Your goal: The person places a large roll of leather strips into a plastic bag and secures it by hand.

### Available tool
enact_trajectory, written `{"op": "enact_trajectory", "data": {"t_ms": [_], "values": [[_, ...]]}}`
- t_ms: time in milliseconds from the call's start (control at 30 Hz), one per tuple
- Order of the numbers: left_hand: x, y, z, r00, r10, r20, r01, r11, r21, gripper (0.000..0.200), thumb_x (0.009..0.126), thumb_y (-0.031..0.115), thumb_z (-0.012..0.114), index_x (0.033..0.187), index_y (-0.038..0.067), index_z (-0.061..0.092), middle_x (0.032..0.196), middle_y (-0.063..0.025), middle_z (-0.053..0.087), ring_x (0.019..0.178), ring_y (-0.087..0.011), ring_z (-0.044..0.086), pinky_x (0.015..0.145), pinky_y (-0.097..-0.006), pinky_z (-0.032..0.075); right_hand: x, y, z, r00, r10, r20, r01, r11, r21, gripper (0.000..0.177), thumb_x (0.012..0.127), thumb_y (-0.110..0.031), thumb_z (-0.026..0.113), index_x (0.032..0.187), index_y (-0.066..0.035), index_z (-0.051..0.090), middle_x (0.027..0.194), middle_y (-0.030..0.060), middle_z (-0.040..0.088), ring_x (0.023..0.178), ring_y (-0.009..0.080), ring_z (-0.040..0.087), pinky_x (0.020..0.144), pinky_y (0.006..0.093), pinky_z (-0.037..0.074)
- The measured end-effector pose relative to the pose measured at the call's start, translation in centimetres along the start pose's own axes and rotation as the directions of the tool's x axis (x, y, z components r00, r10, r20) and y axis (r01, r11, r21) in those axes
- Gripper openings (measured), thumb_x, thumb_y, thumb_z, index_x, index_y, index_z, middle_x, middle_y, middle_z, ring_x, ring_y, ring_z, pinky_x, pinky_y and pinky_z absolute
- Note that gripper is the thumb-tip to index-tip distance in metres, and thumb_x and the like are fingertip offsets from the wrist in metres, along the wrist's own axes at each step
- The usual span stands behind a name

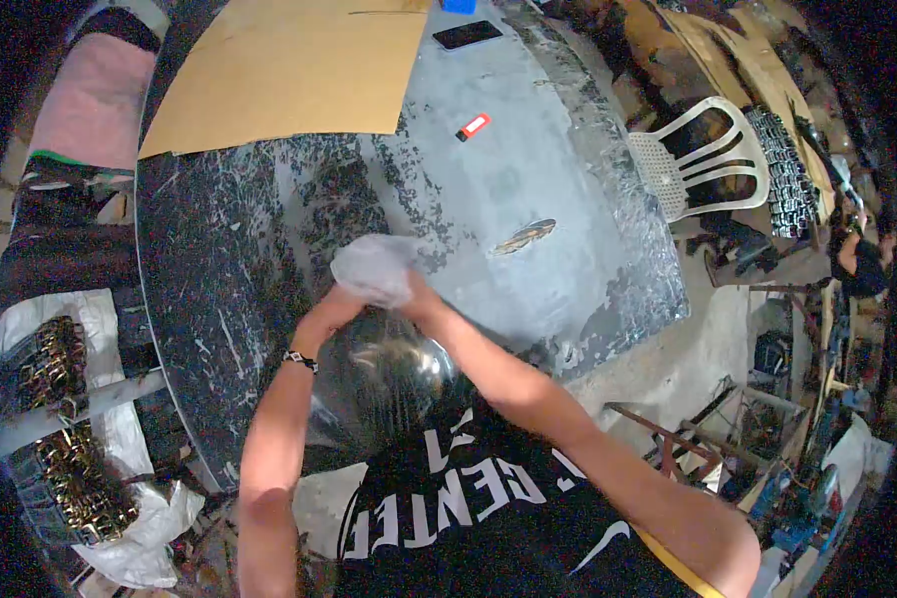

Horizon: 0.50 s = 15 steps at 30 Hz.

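Observation:
A whitish, see-through piece, like thin plastic or cloth, is bunched between my hands over the worn dark table; its exact kind is blurred. My left hand, below a black-and-white bracelet, closes on its left side. On the right side, my right hand grips the same piece. Most fingers of both hands are hidden behind it or smeared. Just below my hands, against my body, a shiny rounded surface reflects light.
On the table are a cardboard sheet, a phone, a red-and-white lighter-like item and a brownish slender piece. A white plastic chair stands right. Metal parts lie on white sacking at left.

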State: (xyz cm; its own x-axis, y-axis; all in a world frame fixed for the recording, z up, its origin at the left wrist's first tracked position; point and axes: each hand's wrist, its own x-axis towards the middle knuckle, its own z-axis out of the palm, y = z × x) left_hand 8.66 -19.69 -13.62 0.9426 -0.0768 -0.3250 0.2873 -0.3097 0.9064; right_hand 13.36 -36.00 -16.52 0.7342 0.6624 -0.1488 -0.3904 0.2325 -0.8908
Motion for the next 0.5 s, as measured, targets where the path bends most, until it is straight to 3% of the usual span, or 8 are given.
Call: {"op": "enact_trajectory", "data": {"t_ms": [67,100,133,233,300,333,400,500], "values": [[0.6,-1.0,-0.7,0.992,-0.113,0.055,0.124,0.946,-0.3,0.046,0.087,0.021,0.071,0.129,0.007,0.059,0.129,-0.0018,0.061,0.115,-0.015,0.057,0.103,-0.033,0.042,0.0,-1.5,0.7,1.0,-0.008,-0.029,0.005,0.996,-0.086,0.053,0.082,-0.021,0.076,0.129,-0.004,0.058,0.127,0.0064,0.062,0.115,0.0169,0.056,0.099,0.0346,0.045],[-0.3,1.7,-0.8,0.98,-0.187,0.063,0.197,0.893,-0.404,0.048,0.086,0.022,0.074,0.129,0.008,0.059,0.129,0.0002,0.061,0.115,-0.0124,0.056,0.103,-0.0316,0.042,0.0,-2.0,1.0,0.998,-0.022,-0.059,0.012,0.985,-0.172,0.052,0.083,-0.021,0.076,0.13,-0.004,0.058,0.127,0.006,0.062,0.115,0.0163,0.056,0.098,0.034,0.045],[-0.6,2.0,-1.2,0.98,-0.191,0.062,0.2,0.893,-0.403,0.048,0.086,0.022,0.074,0.129,0.008,0.059,0.129,0.0002,0.061,0.115,-0.0124,0.056,0.103,-0.0316,0.042,-0.1,-2.3,1.2,0.998,-0.021,-0.058,0.011,0.986,-0.168,0.052,0.083,-0.021,0.076,0.13,-0.004,0.058,0.127,0.006,0.062,0.115,0.0163,0.056,0.098,0.034,0.045],[-0.5,3.8,-2.7,0.979,-0.143,0.147,0.188,0.913,-0.361,0.053,0.084,0.027,0.077,0.128,0.006,0.059,0.128,-0.0009,0.061,0.115,-0.0135,0.057,0.102,-0.0303,0.043,0.1,-2.5,1.4,0.995,0.089,-0.041,-0.094,0.986,-0.137,0.052,0.085,-0.022,0.075,0.13,-0.003,0.057,0.125,0.0067,0.062,0.114,0.017,0.056,0.098,0.0349,0.045],[0.3,5.5,-3.9,0.894,-0.168,0.415,0.07,0.968,0.241,0.061,0.08,0.032,0.081,0.13,0.005,0.058,0.129,-0.0036,0.06,0.117,-0.0155,0.056,0.104,-0.0312,0.042,0.6,-2.3,1.9,0.997,-0.018,-0.07,0.015,0.999,-0.047,0.048,0.086,-0.022,0.074,0.128,-0.004,0.058,0.121,0.007,0.063,0.11,0.0164,0.058,0.093,0.0344,0.047],[0.2,5.5,-3.5,0.894,-0.169,0.415,0.072,0.968,0.239,0.061,0.08,0.032,0.081,0.13,0.005,0.058,0.129,-0.0036,0.06,0.117,-0.0155,0.056,0.104,-0.0312,0.042,0.4,-2.5,2.0,0.997,-0.015,-0.07,0.011,0.999,-0.048,0.048,0.086,-0.022,0.074,0.128,-0.004,0.058,0.121,0.007,0.063,0.11,0.0164,0.058,0.093,0.0344,0.047],[-0.2,5.7,-2.6,0.87,-0.333,0.365,0.323,0.942,0.091,0.071,0.076,0.038,0.083,0.133,0.005,0.055,0.134,-0.0072,0.058,0.122,-0.0189,0.053,0.106,-0.0323,0.04,0.2,-3.1,2.2,0.988,0.137,-0.067,-0.121,0.971,0.205,0.042,0.087,-0.02,0.073,0.123,-0.004,0.06,0.117,0.0058,0.065,0.102,0.0144,0.061,0.087,0.0325,0.049],[-0.2,3.3,-2.4,0.903,-0.223,0.366,0.188,0.974,0.129,0.078,0.073,0.041,0.085,0.135,0.004,0.054,0.136,-0.0091,0.057,0.125,-0.0204,0.05,0.108,-0.033,0.038,0.3,-3.3,2.5,0.998,0.01,-0.069,-0.008,0.999,0.032,0.034,0.09,-0.019,0.069,0.119,-0.004,0.061,0.112,0.0049,0.065,0.096,0.0128,0.061,0.083,0.0305,0.05]]}}
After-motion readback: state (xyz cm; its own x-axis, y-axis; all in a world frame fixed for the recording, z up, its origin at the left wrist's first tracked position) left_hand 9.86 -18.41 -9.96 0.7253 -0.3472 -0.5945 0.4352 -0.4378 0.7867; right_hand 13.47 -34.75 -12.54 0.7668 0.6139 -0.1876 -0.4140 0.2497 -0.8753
